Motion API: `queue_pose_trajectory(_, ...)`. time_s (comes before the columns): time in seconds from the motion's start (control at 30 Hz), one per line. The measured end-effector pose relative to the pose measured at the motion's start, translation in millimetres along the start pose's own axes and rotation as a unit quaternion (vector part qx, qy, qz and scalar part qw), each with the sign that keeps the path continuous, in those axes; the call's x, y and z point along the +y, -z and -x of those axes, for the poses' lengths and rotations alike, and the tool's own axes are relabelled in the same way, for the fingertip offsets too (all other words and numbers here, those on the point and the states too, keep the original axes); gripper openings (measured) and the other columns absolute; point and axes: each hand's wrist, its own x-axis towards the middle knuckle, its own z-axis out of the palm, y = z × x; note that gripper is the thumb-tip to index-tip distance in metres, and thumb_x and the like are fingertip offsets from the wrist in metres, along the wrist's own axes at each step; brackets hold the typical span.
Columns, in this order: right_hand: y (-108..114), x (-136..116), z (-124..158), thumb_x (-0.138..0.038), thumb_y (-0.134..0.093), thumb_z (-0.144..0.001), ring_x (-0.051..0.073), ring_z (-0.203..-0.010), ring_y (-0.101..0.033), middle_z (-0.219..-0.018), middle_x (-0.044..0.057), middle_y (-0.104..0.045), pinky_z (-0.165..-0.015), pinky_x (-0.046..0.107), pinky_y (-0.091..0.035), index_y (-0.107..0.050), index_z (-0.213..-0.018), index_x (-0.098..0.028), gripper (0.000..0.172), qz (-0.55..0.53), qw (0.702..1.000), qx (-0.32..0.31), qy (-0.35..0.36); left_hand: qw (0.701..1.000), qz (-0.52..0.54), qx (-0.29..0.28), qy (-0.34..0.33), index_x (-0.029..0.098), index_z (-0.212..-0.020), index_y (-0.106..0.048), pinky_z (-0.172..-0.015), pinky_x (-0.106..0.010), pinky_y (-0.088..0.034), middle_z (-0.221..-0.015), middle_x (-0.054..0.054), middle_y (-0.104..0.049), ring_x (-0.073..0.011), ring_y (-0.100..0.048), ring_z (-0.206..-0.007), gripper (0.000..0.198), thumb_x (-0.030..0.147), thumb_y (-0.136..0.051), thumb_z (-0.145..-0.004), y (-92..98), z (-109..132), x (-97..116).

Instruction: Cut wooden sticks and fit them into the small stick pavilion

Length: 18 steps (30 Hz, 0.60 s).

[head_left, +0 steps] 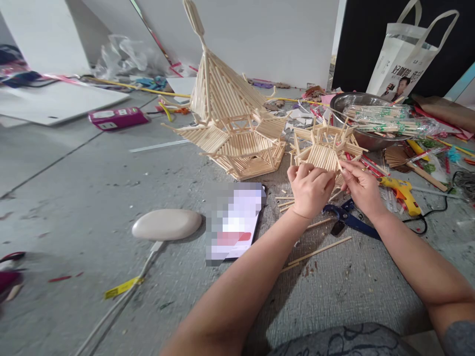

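Note:
My left hand (309, 190) and my right hand (361, 188) both grip a small roof-like piece made of wooden sticks (324, 148), held just above the grey floor. The fingers of each hand curl round its near edge. To its left stands a large stick-built pagoda model (230, 118) with a tall pointed roof. Loose sticks (319, 251) lie on the floor under my wrists.
A phone (235, 220) and a smooth oval stone (166, 225) lie to the left. Blue-handled cutters (349, 217) and a yellow glue gun (403, 193) lie by my right hand. A metal bowl (347, 101) with packed chopsticks and a white tote bag (404, 64) are behind.

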Motion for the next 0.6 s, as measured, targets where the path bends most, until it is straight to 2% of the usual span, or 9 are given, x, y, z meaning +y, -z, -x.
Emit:
queue_pose_trajectory(0.23,0.1,-0.4,-0.4,-0.04,-0.047,-0.085,0.005,-0.05,-0.053,-0.114,0.006,-0.057,-0.051,0.028,-0.053,-0.063,-0.11,-0.028,0.033,0.002,1.0,-0.003,-0.011,1.0,0.006,-0.018,-0.001,0.026,-0.065,-0.06,-0.075,-0.037,-0.025,-0.063,0.006,-0.068,-0.017,-0.051,-0.071,0.013,0.023,-0.059,-0.078,1.6,-0.2,-0.1)
queue_pose_trajectory(0.43,0.8,0.5,-1.0,-0.04,-0.047,-0.085,0.005,-0.048,-0.052,-0.113,0.007,-0.057,-0.05,0.027,-0.052,-0.063,-0.11,-0.026,0.033,0.008,1.0,-0.005,-0.008,1.0,0.003,0.002,-0.016,0.025,-0.065,-0.059,-0.075,-0.037,-0.026,-0.061,0.007,-0.067,-0.0169,-0.051,-0.07,0.012,0.022,-0.06,-0.077,0.7,-0.7,-1.0)
queue_pose_trajectory(0.6,1.0,1.1,-1.2,-0.041,-0.048,-0.084,0.005,-0.047,-0.052,-0.114,0.007,-0.057,-0.05,0.029,-0.053,-0.063,-0.11,-0.027,0.033,0.012,1.0,-0.003,-0.014,1.0,-0.009,-0.007,-0.015,0.025,-0.064,-0.06,-0.074,-0.037,-0.027,-0.061,0.006,-0.067,-0.0167,-0.052,-0.069,0.013,0.023,-0.06,-0.077,1.3,-1.2,-0.5)
